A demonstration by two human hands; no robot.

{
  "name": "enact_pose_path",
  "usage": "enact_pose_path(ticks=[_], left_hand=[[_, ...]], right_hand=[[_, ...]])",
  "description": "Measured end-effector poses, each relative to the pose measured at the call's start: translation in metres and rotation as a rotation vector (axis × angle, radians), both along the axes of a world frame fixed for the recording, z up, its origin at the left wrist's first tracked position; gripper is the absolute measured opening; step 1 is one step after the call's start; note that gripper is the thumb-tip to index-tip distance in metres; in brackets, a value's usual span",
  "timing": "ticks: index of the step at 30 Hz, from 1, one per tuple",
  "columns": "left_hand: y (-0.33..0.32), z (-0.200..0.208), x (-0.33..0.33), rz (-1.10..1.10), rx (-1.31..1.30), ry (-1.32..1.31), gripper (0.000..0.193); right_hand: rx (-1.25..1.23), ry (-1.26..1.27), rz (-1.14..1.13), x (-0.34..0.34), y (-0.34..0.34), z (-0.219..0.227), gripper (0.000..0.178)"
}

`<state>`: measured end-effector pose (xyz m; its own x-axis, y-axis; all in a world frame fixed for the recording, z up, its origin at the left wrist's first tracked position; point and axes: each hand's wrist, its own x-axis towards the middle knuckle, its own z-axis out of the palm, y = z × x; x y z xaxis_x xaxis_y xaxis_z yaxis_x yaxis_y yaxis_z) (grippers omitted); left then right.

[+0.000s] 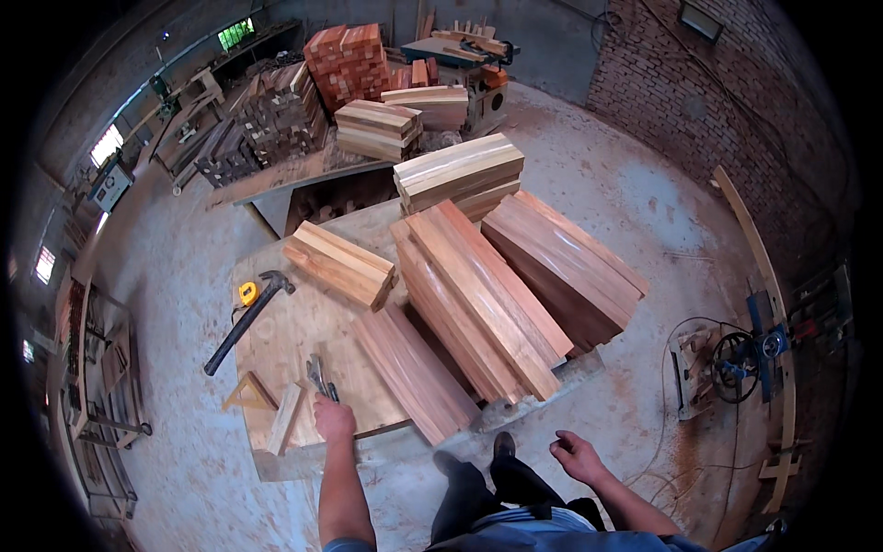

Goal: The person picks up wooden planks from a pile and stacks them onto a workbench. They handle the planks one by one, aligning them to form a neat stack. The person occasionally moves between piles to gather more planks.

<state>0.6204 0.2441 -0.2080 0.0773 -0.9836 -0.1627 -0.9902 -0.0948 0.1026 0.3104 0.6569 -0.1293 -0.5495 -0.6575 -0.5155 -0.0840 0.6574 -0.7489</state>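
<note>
the right hand [575, 457] hangs over the floor beside the tabletop [299, 339], its fingers loosely curled, with nothing to be seen in them. the left hand [333, 419] is down at the near edge of the tabletop, touching the near end of a metal hand tool that looks like pliers [315, 370]. its fingers are bent over that end; from here i cannot tell whether they are pressed tight on it or only resting. the pliers lie towards the front left of the tabletop, tips pointing away from the person.

i'd expect them to be stiff, hard and fairly dense, easy work for one hand and not at all fragile. the handles are the place to take hold, clear of the tips; wood dust might make the grip a little slick.

just left of the hand lies a pale wood strip [284, 419], with a triangular set square [261, 390] beside it. to the right a long board [414, 373] reaches past the near edge, next to a big stack of planks [478, 299]. farther back on the left are a claw hammer [246, 327] and a yellow tape measure [247, 293]. the tape's case has a dark mark, too small to read, and i can make out no writing on the pliers or the wood. beyond stands a pile of reddish blocks [348, 63].
</note>
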Motion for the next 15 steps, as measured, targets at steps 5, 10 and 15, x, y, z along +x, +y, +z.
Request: enact_pose_path(ticks=[5,10,15], left_hand=[[-0.014,-0.016,0.036,-0.097,-0.097,-0.133,0.054],[-0.029,-0.037,0.067,-0.080,-0.152,-0.236,0.059],[-0.024,-0.019,0.065,-0.121,-0.225,-0.221,0.068]], right_hand=[[-0.087,0.044,-0.090,-0.017,0.002,0.006,0.048],[-0.253,0.019,-0.241,-0.030,-0.037,0.088,0.040],[-0.508,0.233,-0.095,-0.037,-0.083,0.153,0.038]])
